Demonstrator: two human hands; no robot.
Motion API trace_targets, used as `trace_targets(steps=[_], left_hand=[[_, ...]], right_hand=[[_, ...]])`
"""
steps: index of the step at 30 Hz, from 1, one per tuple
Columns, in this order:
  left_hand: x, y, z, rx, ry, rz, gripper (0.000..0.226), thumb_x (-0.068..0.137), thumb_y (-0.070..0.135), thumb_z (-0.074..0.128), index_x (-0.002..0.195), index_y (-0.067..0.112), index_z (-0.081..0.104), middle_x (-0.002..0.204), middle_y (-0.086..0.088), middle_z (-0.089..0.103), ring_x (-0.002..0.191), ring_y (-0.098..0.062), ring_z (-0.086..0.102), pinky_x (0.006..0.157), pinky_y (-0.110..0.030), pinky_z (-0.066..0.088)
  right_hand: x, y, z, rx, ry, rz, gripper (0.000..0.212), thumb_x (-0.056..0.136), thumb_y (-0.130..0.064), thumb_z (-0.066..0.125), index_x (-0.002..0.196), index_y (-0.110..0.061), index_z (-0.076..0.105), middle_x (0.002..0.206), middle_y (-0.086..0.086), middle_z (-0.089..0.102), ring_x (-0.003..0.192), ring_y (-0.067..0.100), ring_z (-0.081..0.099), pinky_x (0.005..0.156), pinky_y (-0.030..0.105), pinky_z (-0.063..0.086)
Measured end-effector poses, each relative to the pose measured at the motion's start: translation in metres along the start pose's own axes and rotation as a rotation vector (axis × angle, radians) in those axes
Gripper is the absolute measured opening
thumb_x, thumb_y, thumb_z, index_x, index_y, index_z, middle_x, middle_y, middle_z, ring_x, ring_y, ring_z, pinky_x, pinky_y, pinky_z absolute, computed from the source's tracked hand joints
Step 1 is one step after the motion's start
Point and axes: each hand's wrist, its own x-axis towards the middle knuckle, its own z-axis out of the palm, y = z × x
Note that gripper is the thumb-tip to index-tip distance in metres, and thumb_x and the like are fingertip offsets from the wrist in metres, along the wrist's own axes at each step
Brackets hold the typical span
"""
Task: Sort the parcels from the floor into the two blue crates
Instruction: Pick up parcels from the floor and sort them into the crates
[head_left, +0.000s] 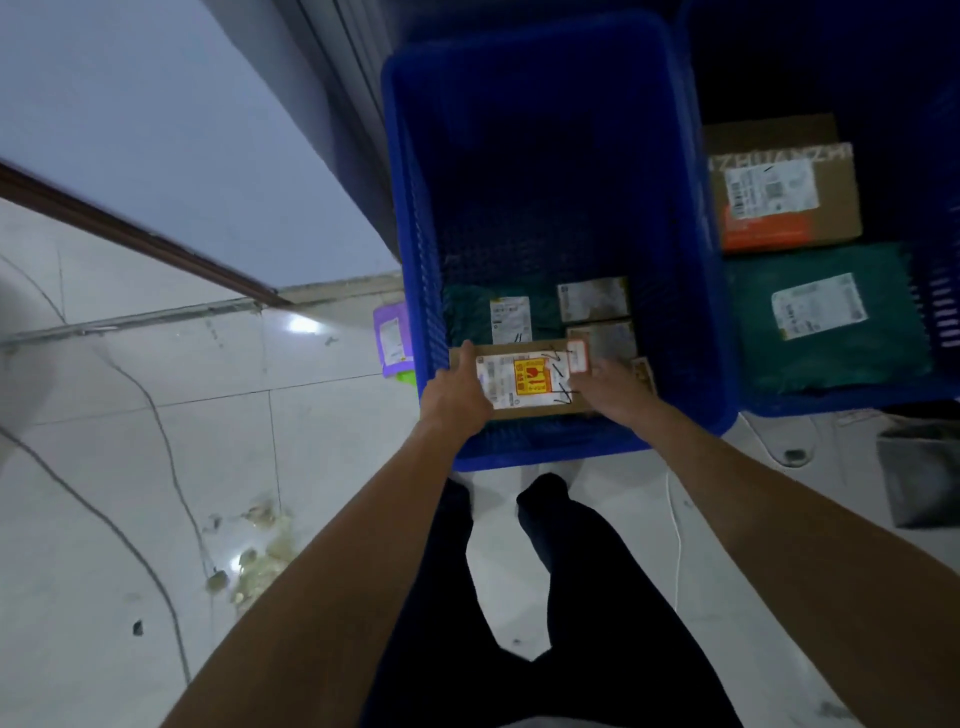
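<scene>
Both hands reach into the left blue crate (696, 260). Between them is a flat cardboard parcel (524, 382) with a white label and a yellow-red sticker, low at the crate's near end. My left hand (457, 389) grips its left edge and my right hand (613, 389) holds its right edge. Under and behind it lie a dark green bag parcel (467, 317) and small brown boxes (592, 299). The right blue crate (940, 312) holds a brown carton (810, 208) with an orange band and a green bag parcel (831, 358).
A purple parcel (392, 338) lies on the tiled floor left of the left crate, by the wall. A grey bag (919, 467) sits on the floor at right. Thin cables (166, 447) and some debris (260, 551) run over the white tiles. My dark trouser legs (571, 597) stand just before the crate.
</scene>
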Motion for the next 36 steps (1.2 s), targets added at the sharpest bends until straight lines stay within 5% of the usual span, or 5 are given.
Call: trace_targets(steps=[11, 16, 22, 27, 36], left_hand=[[0.058, -0.013, 0.066, 0.009, -0.146, -0.127, 0.074, 0.095, 0.012, 0.057, 0.153, 0.007, 0.011, 0.141, -0.024, 0.043, 0.128, -0.039, 0.048, 0.102, -0.045, 0.048], [0.078, -0.018, 0.083, 0.045, -0.246, -0.159, 0.085, 0.097, 0.018, 0.057, 0.158, 0.007, -0.001, 0.153, -0.028, 0.028, 0.139, -0.042, 0.036, 0.112, -0.049, 0.038], [0.079, -0.011, 0.084, 0.097, -0.239, -0.158, 0.085, 0.098, 0.020, 0.055, 0.155, -0.005, -0.003, 0.152, -0.028, 0.034, 0.137, -0.040, 0.042, 0.110, -0.045, 0.042], [0.055, 0.007, 0.069, 0.114, -0.174, -0.152, 0.073, 0.099, 0.021, 0.053, 0.150, -0.012, 0.012, 0.148, -0.025, 0.040, 0.133, -0.036, 0.048, 0.109, -0.039, 0.044], [-0.009, 0.021, 0.008, 0.001, -0.170, -0.095, 0.041, 0.088, 0.034, 0.059, 0.123, 0.014, 0.052, 0.117, -0.007, 0.062, 0.107, -0.028, 0.062, 0.093, -0.041, 0.054]], right_hand=[[0.067, 0.032, 0.031, -0.174, -0.113, 0.070, 0.036, 0.088, -0.040, 0.060, 0.119, -0.022, 0.069, 0.116, 0.005, 0.070, 0.102, 0.022, 0.064, 0.099, 0.040, 0.048], [0.086, 0.039, 0.040, -0.207, -0.168, 0.066, 0.038, 0.096, -0.031, 0.057, 0.132, -0.022, 0.062, 0.127, 0.005, 0.064, 0.110, 0.023, 0.057, 0.088, 0.032, 0.040], [0.094, 0.044, 0.050, -0.266, -0.147, 0.105, 0.062, 0.094, -0.035, 0.061, 0.147, -0.013, 0.039, 0.143, 0.006, 0.054, 0.125, 0.026, 0.053, 0.103, 0.032, 0.039], [0.076, 0.035, 0.046, -0.315, -0.080, 0.121, 0.083, 0.088, -0.049, 0.060, 0.153, -0.011, 0.027, 0.146, 0.010, 0.051, 0.127, 0.029, 0.053, 0.106, 0.041, 0.043], [-0.005, 0.001, 0.019, -0.509, -0.004, 0.019, 0.069, 0.098, -0.045, 0.049, 0.151, -0.006, 0.029, 0.147, 0.015, 0.048, 0.129, 0.032, 0.051, 0.096, 0.039, 0.042]])
